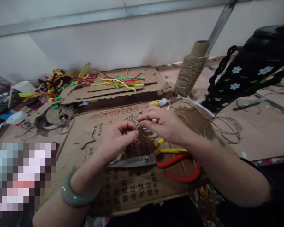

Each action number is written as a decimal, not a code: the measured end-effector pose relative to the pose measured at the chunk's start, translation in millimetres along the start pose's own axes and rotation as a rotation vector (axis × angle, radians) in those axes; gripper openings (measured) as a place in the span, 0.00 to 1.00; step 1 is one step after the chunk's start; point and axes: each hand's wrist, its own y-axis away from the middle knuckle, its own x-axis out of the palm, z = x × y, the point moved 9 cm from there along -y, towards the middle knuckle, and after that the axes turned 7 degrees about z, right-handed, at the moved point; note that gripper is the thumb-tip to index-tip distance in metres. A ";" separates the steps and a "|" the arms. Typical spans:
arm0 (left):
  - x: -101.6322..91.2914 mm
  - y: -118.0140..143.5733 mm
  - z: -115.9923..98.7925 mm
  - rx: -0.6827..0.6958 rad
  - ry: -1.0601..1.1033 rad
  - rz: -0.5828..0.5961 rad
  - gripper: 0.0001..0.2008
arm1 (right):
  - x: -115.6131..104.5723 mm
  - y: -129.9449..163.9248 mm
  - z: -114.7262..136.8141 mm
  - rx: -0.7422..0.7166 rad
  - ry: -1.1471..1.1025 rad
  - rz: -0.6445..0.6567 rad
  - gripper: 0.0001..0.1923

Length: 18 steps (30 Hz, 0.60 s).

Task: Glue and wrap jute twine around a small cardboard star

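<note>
Illumination was dim and diffuse, with a slight warm cast — shadows stayed soft under the left hand [118,140] and right hand [164,124]. Straight edges bowed near the frame borders. A pixelated block [22,178] masked the lower-left corner — the far clutter looked soft.

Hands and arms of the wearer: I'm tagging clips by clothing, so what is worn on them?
Both forearms are bare, with no gloves on the left hand or right hand. A smooth, pale grey-green bangle circles the left wrist. A dark sleeve edge shows near the right elbow. No rings or watch visible.
</note>
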 end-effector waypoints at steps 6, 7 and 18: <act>0.6 0.1 0.7 -0.011 -0.023 0.011 0.05 | 4.8 -1.2 -2.3 0.073 -0.083 0.066 0.08; 0.6 0.1 0.5 -0.013 -0.020 0.007 0.06 | 4.9 -1.0 -2.6 0.081 -0.087 0.068 0.07; 5.4 -0.1 -2.4 -0.025 -0.012 -0.005 0.04 | 6.7 0.2 -4.7 0.180 0.018 0.056 0.05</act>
